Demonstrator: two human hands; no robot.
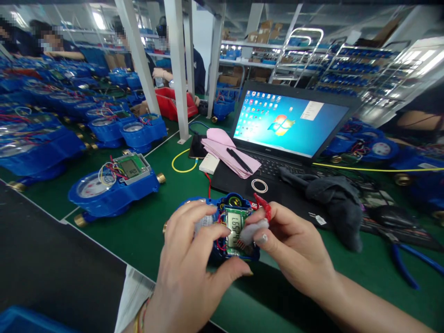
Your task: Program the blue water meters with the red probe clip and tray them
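A blue water meter [255, 253] lies in front of me, its electronics housing uncovered to show a green circuit board with a lit digit display [235, 226]. My left hand [194, 252] is curved over the meter's left side, fingers on its round dial and the thumb along the near edge. Between the thumb and fingers of my right hand [291, 245] is a grey pin probe [252, 232] with a red wrapped lead [264, 207]. Its thin pins point down at the board's right side; whether they touch is unclear. The hands partly hide the meter.
Behind the meter stands an open laptop [277, 125], with pink papers [231, 152], a pen and a dark cloth [326, 199] on it. Another blue meter [114, 189] sits left. Blue-handled pliers [404, 266] lie right. Several meters and co-workers are farther back; white posts [176, 69] rise from the bench.
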